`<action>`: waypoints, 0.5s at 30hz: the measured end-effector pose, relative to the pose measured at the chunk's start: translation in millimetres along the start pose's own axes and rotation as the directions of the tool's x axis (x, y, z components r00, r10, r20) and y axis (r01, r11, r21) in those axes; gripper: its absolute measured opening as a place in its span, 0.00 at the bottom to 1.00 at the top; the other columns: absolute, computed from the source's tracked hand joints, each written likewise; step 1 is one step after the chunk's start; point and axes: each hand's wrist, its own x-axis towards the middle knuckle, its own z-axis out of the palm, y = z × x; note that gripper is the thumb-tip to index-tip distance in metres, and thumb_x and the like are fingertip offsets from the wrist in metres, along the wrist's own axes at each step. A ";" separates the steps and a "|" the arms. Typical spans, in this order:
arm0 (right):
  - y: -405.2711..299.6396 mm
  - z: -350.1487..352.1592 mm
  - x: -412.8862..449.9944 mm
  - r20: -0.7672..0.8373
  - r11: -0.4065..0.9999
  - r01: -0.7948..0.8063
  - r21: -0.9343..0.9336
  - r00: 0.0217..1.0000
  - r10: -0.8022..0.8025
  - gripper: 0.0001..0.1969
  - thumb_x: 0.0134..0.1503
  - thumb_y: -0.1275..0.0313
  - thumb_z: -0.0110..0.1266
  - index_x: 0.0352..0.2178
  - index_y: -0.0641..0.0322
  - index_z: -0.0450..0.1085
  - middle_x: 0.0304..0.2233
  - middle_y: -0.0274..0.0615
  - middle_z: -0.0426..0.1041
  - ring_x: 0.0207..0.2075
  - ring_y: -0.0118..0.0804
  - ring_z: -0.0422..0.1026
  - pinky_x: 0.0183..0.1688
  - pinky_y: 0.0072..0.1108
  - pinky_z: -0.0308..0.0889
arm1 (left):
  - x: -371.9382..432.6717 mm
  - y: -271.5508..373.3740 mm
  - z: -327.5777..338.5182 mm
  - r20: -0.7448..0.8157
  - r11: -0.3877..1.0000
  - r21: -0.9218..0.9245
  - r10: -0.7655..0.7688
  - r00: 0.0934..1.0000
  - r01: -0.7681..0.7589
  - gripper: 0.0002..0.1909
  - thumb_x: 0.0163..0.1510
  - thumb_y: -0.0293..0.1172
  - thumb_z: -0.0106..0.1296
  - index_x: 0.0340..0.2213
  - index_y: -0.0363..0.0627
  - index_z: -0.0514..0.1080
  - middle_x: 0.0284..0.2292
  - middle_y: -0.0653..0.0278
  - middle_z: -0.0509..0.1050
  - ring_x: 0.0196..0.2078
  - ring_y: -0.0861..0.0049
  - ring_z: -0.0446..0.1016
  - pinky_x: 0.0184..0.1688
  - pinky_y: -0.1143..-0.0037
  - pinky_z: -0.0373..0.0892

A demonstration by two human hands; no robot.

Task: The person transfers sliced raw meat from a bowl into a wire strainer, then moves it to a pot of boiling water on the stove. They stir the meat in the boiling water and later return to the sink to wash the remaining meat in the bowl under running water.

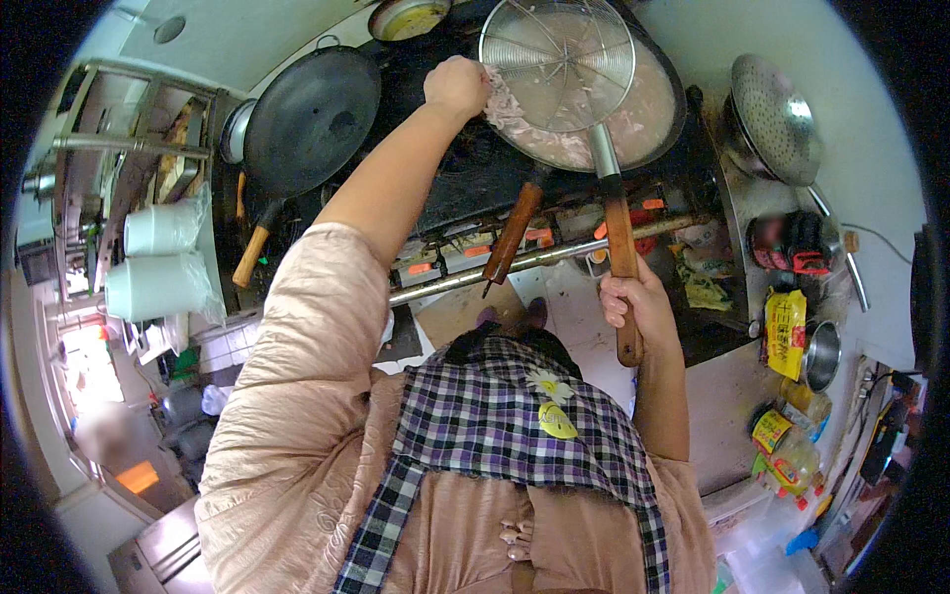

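Observation:
My right hand point(637, 301) is closed around the wooden handle of a wire-mesh skimmer point(557, 63). The skimmer's round basket lies over a large wok point(672, 126) of cloudy liquid point(646, 96). Pale shreds of meat point(505, 108) show along the wok's near and left side, some right beside my left hand. My left hand point(456, 87) is curled at the wok's left edge; its fingertips are hidden, so whether it grips anything cannot be told. The wok's brown wooden handle point(513, 234) points towards me, left of the skimmer's handle.
An empty black wok point(312, 119) stands on the left, and a bowl of yellow liquid point(410, 21) behind. A metal rail point(512, 260) crosses the stove front. On the right are a perforated metal strainer point(775, 119), a yellow packet point(785, 334), a metal pot point(822, 356) and bottles point(790, 453).

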 end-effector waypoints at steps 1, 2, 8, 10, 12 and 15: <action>-4.2 7.2 -0.9 0.013 1.000 0.001 -0.018 1.000 -0.001 0.15 0.50 0.80 0.46 0.41 0.60 0.57 0.20 0.33 0.60 0.16 0.22 0.59 0.15 0.18 0.55 | 11.0 -4.0 2.3 0.051 0.993 0.072 -0.092 0.994 0.088 0.10 0.44 0.42 0.54 0.28 0.53 0.77 0.29 0.57 0.74 0.35 0.62 0.73 0.37 0.67 0.68; -8.6 15.3 -1.8 0.022 1.000 -0.003 -0.028 1.000 0.004 0.15 0.50 0.79 0.47 0.41 0.60 0.57 0.20 0.32 0.60 0.16 0.22 0.59 0.15 0.18 0.55 | 17.0 -9.9 4.4 0.094 0.973 0.149 -0.189 0.977 0.174 0.11 0.43 0.43 0.54 0.29 0.54 0.77 0.30 0.57 0.75 0.36 0.62 0.74 0.38 0.67 0.68; -11.3 25.9 -7.0 0.083 0.999 -0.031 -0.034 0.996 0.033 0.16 0.51 0.79 0.46 0.42 0.59 0.57 0.20 0.30 0.59 0.16 0.20 0.58 0.15 0.15 0.55 | 19.9 -7.0 -13.3 0.190 0.917 0.339 -0.285 0.940 0.209 0.15 0.41 0.44 0.55 0.31 0.55 0.77 0.33 0.62 0.77 0.38 0.65 0.75 0.44 0.64 0.63; -12.5 26.0 -9.1 0.088 0.999 -0.017 -0.030 0.996 0.020 0.20 0.51 0.80 0.45 0.46 0.59 0.55 0.20 0.31 0.60 0.16 0.20 0.58 0.15 0.15 0.55 | 21.7 -15.1 -7.6 0.172 0.892 0.367 -0.344 0.923 0.264 0.15 0.42 0.44 0.54 0.33 0.54 0.77 0.34 0.62 0.77 0.39 0.64 0.74 0.46 0.62 0.62; -12.3 22.1 -9.7 0.085 1.000 -0.001 -0.022 0.996 0.003 0.24 0.51 0.81 0.43 0.51 0.59 0.53 0.21 0.33 0.60 0.16 0.20 0.57 0.16 0.15 0.55 | 23.3 -15.9 -4.5 0.127 0.895 0.327 -0.358 0.925 0.302 0.14 0.43 0.43 0.52 0.31 0.53 0.77 0.34 0.60 0.76 0.38 0.65 0.75 0.44 0.65 0.64; -11.3 12.6 -10.3 0.089 1.000 -0.023 -0.014 0.996 0.024 0.25 0.51 0.81 0.43 0.52 0.59 0.53 0.21 0.32 0.60 0.17 0.20 0.57 0.16 0.15 0.55 | 23.0 -6.7 -9.7 0.160 0.937 0.194 -0.321 0.934 0.289 0.12 0.43 0.41 0.52 0.29 0.51 0.77 0.32 0.59 0.76 0.37 0.65 0.75 0.42 0.65 0.65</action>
